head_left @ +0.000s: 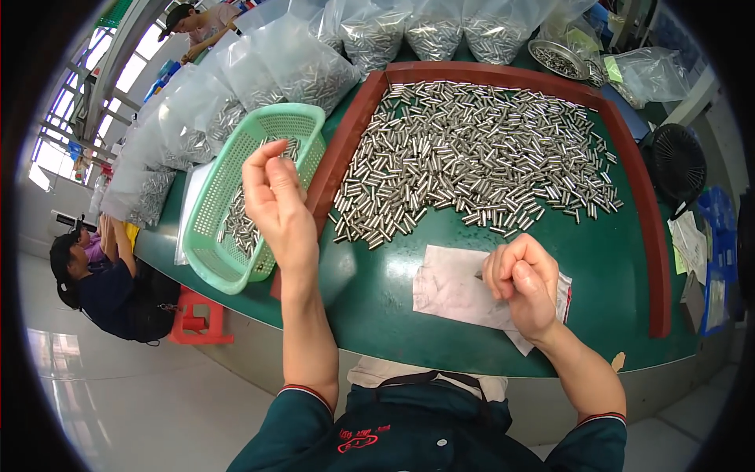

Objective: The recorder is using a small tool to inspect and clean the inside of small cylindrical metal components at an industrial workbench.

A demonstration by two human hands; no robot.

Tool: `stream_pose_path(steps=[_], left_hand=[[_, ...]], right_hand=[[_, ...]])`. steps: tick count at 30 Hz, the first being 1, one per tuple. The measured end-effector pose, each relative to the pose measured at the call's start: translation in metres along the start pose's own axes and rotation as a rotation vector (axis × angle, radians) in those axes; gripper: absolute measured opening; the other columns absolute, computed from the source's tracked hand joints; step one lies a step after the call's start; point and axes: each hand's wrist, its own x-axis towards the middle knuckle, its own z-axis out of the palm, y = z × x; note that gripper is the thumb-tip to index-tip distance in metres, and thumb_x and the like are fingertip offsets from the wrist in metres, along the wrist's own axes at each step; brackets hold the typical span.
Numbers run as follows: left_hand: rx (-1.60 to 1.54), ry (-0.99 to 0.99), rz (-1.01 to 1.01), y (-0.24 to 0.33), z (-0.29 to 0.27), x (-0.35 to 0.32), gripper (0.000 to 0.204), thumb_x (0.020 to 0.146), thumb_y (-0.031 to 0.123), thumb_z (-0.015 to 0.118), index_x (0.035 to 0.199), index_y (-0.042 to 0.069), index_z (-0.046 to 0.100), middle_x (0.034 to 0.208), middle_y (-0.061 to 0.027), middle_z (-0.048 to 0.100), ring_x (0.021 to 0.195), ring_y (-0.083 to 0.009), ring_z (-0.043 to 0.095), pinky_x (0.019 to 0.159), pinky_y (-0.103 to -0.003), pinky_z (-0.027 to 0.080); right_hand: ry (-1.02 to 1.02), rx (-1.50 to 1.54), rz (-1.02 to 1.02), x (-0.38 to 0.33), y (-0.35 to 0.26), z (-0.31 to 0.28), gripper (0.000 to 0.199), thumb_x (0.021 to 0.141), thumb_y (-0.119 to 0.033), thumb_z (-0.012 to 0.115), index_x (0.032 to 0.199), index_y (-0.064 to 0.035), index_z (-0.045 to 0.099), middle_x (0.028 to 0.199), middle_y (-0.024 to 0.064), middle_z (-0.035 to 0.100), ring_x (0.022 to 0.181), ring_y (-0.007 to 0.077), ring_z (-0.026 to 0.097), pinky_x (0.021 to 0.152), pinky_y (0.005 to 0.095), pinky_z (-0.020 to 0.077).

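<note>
Right hand (522, 283) curled shut over white paper (456, 287), contents hidden | left hand (275, 200) raised over green basket (236, 197), fingertips pinched, likely gripping small metal pins, positioned for dropping | loose pin pile (472, 157) spread ahead of both hands on green surface (377, 283), red rim (653, 212) containing it.

The person wears a dark teal short-sleeved shirt (393, 436) with red-and-white striped sleeve cuffs (308, 390), small red embroidery on the chest and bare forearms.

bare green tabletop (377, 291) near, metal cylinders (472, 157) ahead, mint basket (259, 197) left
</note>
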Motion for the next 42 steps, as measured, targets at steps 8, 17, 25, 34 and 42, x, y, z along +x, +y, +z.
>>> stream_pose_path(steps=[8, 17, 25, 34, 42], left_hand=[[-1.056, -0.545, -1.15, -0.03, 0.015, -0.029, 0.016, 0.087, 0.018, 0.047, 0.094, 0.003, 0.05, 0.068, -0.0013, 0.048, 0.049, -0.005, 0.032, 0.044, -0.018, 0.028], [-1.042, -0.518, -1.216, -0.036, 0.023, -0.037, 0.015, 0.088, 0.014, 0.042, 0.095, 0.003, 0.049, 0.073, -0.0062, 0.053, 0.049, -0.0069, 0.032, 0.043, -0.019, 0.028], [-0.855, -0.488, -0.933, -0.019, 0.021, -0.038, 0.015, 0.089, 0.018, 0.044, 0.092, 0.004, 0.048, 0.061, 0.0028, 0.034, 0.048, -0.0047, 0.027, 0.043, -0.018, 0.025], [0.648, 0.349, 0.438, 0.008, -0.042, 0.026, 0.014, 0.085, 0.003, 0.044, 0.094, 0.002, 0.054, 0.083, -0.008, 0.055, 0.07, -0.0168, 0.051, 0.062, -0.027, 0.039], [0.576, -0.064, 0.47, -0.017, -0.021, 0.011, 0.019, 0.068, 0.003, 0.064, 0.086, 0.003, 0.06, 0.084, -0.0098, 0.059, 0.081, -0.024, 0.053, 0.072, -0.032, 0.04]], right_hand=[[0.031, 0.032, 0.033, -0.002, -0.003, 0.0, 0.023, 0.086, -0.019, 0.043, 0.071, -0.002, 0.041, 0.052, -0.0002, 0.037, 0.046, 0.0059, 0.032, 0.042, 0.0207, 0.0258], [0.04, 0.009, 0.011, 0.002, -0.002, 0.001, 0.025, 0.087, -0.021, 0.042, 0.07, -0.0036, 0.039, 0.048, -0.0004, 0.034, 0.042, 0.0073, 0.029, 0.042, 0.0218, 0.0265], [0.043, 0.031, 0.019, 0.001, -0.001, 0.0, 0.026, 0.087, -0.021, 0.043, 0.069, -0.0028, 0.04, 0.049, -0.0009, 0.034, 0.044, 0.0069, 0.031, 0.042, 0.0213, 0.0262], [0.036, 0.038, 0.02, 0.001, -0.001, -0.001, 0.027, 0.086, -0.018, 0.042, 0.065, -0.002, 0.039, 0.049, 0.0004, 0.035, 0.044, 0.0065, 0.029, 0.042, 0.0214, 0.0242], [-0.011, 0.081, 0.037, 0.002, -0.002, -0.007, 0.033, 0.084, -0.027, 0.043, 0.063, -0.0027, 0.038, 0.048, -0.0004, 0.033, 0.044, 0.0065, 0.025, 0.044, 0.0231, 0.0221]])
